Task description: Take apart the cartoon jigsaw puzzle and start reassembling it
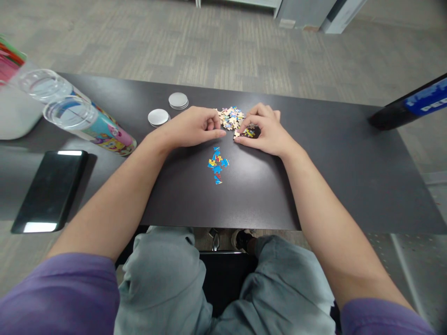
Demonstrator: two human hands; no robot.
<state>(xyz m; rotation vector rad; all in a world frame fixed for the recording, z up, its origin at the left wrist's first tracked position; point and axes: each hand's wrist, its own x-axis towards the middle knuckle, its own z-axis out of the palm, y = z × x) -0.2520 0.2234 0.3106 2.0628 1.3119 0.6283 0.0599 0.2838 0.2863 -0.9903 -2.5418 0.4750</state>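
Observation:
A heap of small jigsaw pieces (231, 117) lies on the dark table between my hands. My left hand (200, 126) rests at the heap's left side, its fingers curled in and its thumb stretched toward the pieces; nothing shows in it. At the heap's right, my right hand (263, 130) has thumb and index finger closed on a pale puzzle piece (236, 135). More pieces (249, 132) lie under its palm, partly hidden. Nearer to me, a small cluster of blue, yellow and red pieces (217, 168) lies on the table.
Two stacks of round white lids (158, 117) (178, 100) sit left of the heap. Clear cylinders with cartoon prints (104, 132) and a black tablet-like device (50, 190) are farther left. A dark cylinder with a blue label (412, 102) is at the right edge.

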